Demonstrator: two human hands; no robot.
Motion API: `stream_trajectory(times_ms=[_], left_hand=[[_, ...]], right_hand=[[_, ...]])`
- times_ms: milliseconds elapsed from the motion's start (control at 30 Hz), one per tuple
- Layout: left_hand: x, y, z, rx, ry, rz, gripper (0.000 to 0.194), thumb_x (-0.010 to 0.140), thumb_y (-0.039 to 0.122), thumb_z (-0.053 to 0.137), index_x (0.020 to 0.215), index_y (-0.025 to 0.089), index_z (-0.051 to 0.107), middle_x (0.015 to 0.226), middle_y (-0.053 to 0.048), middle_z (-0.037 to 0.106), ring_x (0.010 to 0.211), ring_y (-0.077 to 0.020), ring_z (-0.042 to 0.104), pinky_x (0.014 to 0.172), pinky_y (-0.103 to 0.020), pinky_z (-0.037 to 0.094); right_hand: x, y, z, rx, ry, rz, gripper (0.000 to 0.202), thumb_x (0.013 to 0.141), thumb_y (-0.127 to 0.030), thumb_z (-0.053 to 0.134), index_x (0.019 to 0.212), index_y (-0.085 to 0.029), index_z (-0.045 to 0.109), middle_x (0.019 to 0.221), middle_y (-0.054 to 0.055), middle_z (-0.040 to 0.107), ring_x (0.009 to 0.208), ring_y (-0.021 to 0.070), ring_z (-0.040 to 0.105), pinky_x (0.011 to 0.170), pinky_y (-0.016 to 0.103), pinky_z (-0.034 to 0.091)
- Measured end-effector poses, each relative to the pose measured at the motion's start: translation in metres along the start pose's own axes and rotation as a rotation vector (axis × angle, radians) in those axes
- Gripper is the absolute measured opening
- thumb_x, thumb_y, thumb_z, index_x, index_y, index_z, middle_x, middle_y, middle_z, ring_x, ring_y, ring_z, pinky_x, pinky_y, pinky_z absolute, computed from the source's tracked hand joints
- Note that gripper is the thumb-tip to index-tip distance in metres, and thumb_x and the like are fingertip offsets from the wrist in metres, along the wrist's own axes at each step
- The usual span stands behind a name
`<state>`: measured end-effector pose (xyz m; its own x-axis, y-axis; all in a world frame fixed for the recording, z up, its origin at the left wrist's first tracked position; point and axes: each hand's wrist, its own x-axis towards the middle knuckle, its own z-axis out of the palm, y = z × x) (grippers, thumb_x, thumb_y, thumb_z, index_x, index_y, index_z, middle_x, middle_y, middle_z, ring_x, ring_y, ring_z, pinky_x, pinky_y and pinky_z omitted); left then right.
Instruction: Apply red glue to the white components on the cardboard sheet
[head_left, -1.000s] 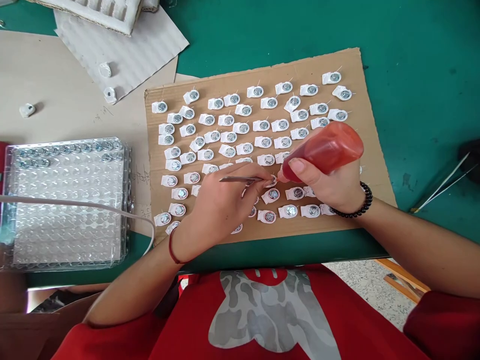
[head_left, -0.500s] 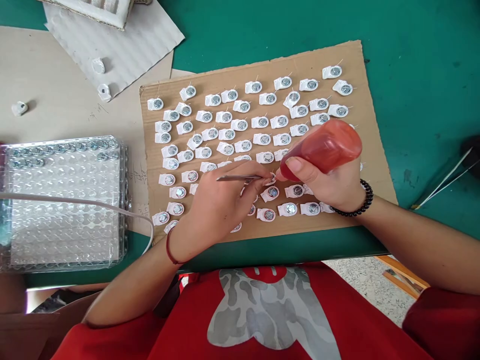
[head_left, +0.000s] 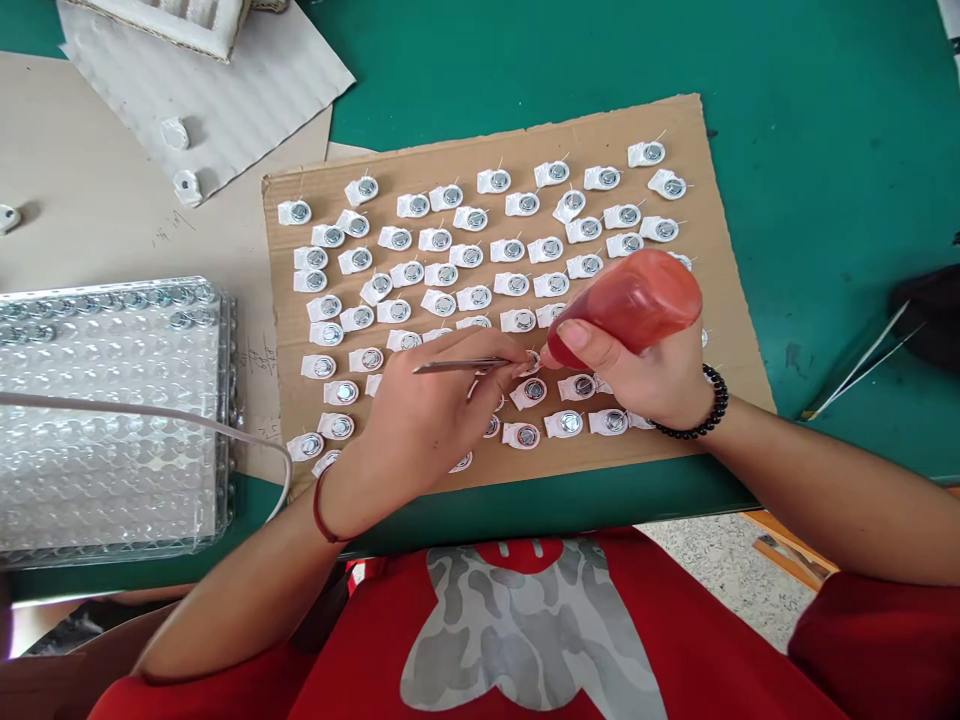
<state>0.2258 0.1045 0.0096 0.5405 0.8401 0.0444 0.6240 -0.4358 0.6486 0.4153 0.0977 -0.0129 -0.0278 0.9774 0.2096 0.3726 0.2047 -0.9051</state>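
Observation:
My left hand [head_left: 442, 405] is closed round slim metal tweezers [head_left: 461, 366], whose tips point right, toward a small white piece with a round metal disc [head_left: 532, 362]. Wrapped round a red squeeze bottle [head_left: 630, 305], my right hand [head_left: 649, 375] tilts it so that its narrow end points down and left, close to that same piece. Whether the bottle's tip touches the piece I cannot tell. Under both hands lies a sheet of brown cardboard [head_left: 592, 120] bearing rows of such white pieces with silvery discs, some of them hidden by my hands.
A clear plastic tray [head_left: 112, 420] with some metal parts in its top rows is at left, a pale cable [head_left: 150, 409] crossing it. A second pair of tweezers [head_left: 855, 365] lies at right near a black object [head_left: 930, 315]. Loose white pieces [head_left: 175, 133] sit upper left.
The whole view has shifted slightly, so the table's things appear a little further left. Both hands keep their grips on the tweezers and the bottle, around the same spot.

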Motion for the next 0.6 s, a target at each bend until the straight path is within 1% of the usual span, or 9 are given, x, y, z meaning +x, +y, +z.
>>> stream_trajectory(times_ms=[100, 233, 433, 600], left_hand=[[0.0, 0.0001, 0.0002, 0.019, 0.012, 0.001, 0.014, 0.087, 0.025, 0.049, 0.088, 0.024, 0.062, 0.082, 0.003, 0.067, 0.066, -0.01, 0.058, 0.058, -0.022, 0.044], [0.0005, 0.0001, 0.0005, 0.028, 0.0, -0.004, 0.014, 0.087, 0.025, 0.048, 0.089, 0.024, 0.062, 0.082, 0.002, 0.067, 0.063, -0.01, 0.058, 0.057, -0.022, 0.043], [0.0015, 0.0002, -0.0007, 0.037, 0.015, 0.043, 0.012, 0.086, 0.023, 0.05, 0.086, 0.023, 0.062, 0.076, 0.003, 0.066, 0.062, -0.009, 0.057, 0.06, -0.021, 0.043], [0.0015, 0.0009, -0.0015, 0.021, 0.007, 0.035, 0.012, 0.086, 0.023, 0.05, 0.086, 0.022, 0.062, 0.078, 0.003, 0.066, 0.062, -0.0087, 0.057, 0.059, -0.021, 0.043]], right_hand=[[-0.0004, 0.0002, 0.0001, 0.016, 0.007, -0.003, 0.021, 0.076, -0.041, 0.064, 0.068, -0.023, 0.059, 0.065, 0.0, 0.06, 0.062, 0.017, 0.057, 0.061, 0.034, 0.052], [-0.001, 0.0008, 0.0002, 0.009, 0.004, 0.041, 0.024, 0.076, -0.043, 0.063, 0.066, -0.022, 0.059, 0.06, 0.001, 0.057, 0.062, 0.0174, 0.056, 0.06, 0.034, 0.053], [-0.0009, 0.0006, -0.0011, 0.054, -0.033, 0.052, 0.028, 0.077, -0.048, 0.061, 0.068, -0.022, 0.059, 0.068, 0.002, 0.06, 0.068, 0.0176, 0.056, 0.062, 0.032, 0.052], [0.0007, -0.0011, -0.0018, 0.046, -0.025, 0.088, 0.035, 0.07, -0.054, 0.066, 0.064, -0.021, 0.059, 0.064, 0.003, 0.057, 0.066, 0.0182, 0.055, 0.062, 0.033, 0.052]])
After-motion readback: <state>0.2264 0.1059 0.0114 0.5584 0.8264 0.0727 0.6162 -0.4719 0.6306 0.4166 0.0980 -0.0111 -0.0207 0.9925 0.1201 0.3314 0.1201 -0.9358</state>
